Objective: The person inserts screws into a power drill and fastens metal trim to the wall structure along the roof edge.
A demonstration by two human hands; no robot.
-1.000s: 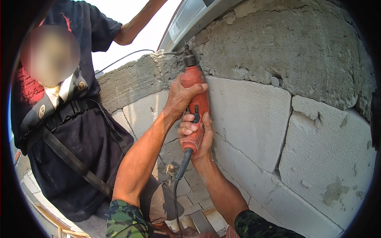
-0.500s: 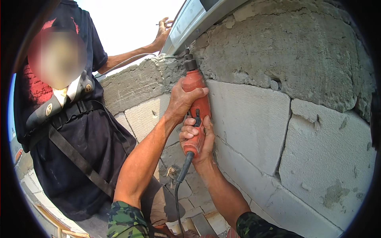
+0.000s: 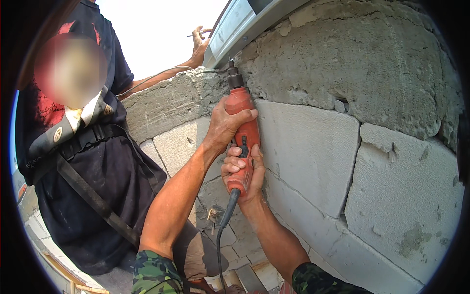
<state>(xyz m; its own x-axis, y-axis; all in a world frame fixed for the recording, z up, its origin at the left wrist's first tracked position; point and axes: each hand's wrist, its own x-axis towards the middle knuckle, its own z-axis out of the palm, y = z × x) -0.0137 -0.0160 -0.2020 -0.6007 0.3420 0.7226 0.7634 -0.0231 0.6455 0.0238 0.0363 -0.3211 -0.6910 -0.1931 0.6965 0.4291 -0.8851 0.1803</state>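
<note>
My left hand [image 3: 230, 122] is closed round the upper body of a red corded power drill [image 3: 237, 103]. Below it, my right hand [image 3: 242, 171] wraps round the rear grip by the black switch. The drill points upward, its black chuck [image 3: 233, 73] and thin bit at the lower edge of a grey metal channel [image 3: 227, 36], beside rough concrete [image 3: 333, 59]. Whether the bit is touching either surface I cannot tell. A black cord [image 3: 220, 245] hangs from the drill's lower end.
A person [image 3: 93, 181] in dark clothing and a strap harness stands close at left, their hand [image 3: 198, 46] by the channel with a thin object in it. White block walls [image 3: 308, 157] meet in the corner, topped with rough concrete. A wire [image 3: 156, 76] runs along the left wall's top.
The other person's arm has dropped from high up to behind the wall top, hand beside the channel. The drill and my hands sit slightly lower in view, with my grip unchanged.
</note>
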